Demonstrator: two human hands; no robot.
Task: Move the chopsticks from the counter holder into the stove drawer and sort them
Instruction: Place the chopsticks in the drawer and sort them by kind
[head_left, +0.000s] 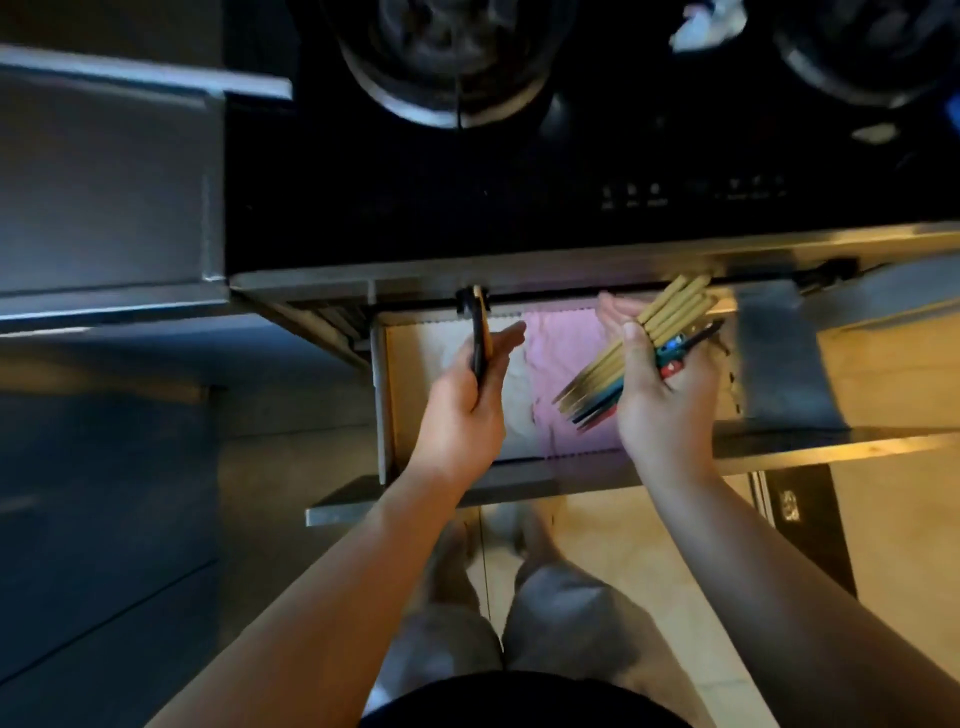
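Observation:
The stove drawer (387, 395) stands pulled out below the black cooktop, lined with white and pink paper. My right hand (660, 395) holds a bundle of chopsticks (670, 317) over the drawer's right half: several tan wooden ones on top, darker and coloured ones beneath, tips pointing down-left. My left hand (467, 410) grips a pair of dark chopsticks (480, 338) with tan tops, held almost upright over the drawer's left half. The counter holder is out of view.
A black cooktop (519, 208) with two burners lies above the drawer. A grey cloth (779, 364) hangs over the drawer's right side. Grey cabinets stand to the left. My legs and the tiled floor show below the drawer front (363, 506).

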